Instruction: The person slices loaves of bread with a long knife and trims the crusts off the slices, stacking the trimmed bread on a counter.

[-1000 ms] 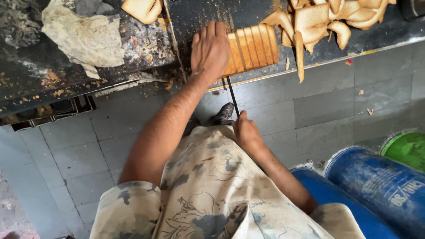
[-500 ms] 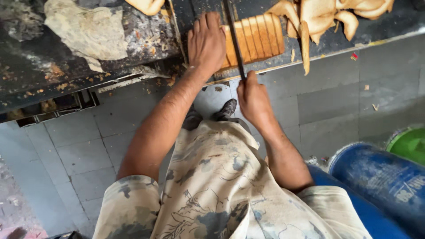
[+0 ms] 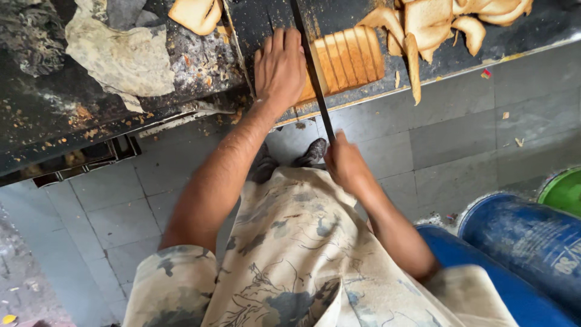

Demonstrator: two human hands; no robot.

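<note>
Crumpled cloth (image 3: 121, 57) on dark counter (image 3: 48, 115), crust trimmings (image 3: 448, 24), blue barrel (image 3: 526, 236), green tub (image 3: 564, 191)

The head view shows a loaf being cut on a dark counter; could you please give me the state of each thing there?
Loaf: partly sliced, slices upright together, on the counter.
Knife: blade in the loaf beside the left hand.
Left hand: flat, pressing the loaf's end.
Right hand: closed on the knife handle.
Crust trimmings: cut off, piled loose.
Cloth: crumpled, soiled.
Blue drum: lying tilted.
</note>
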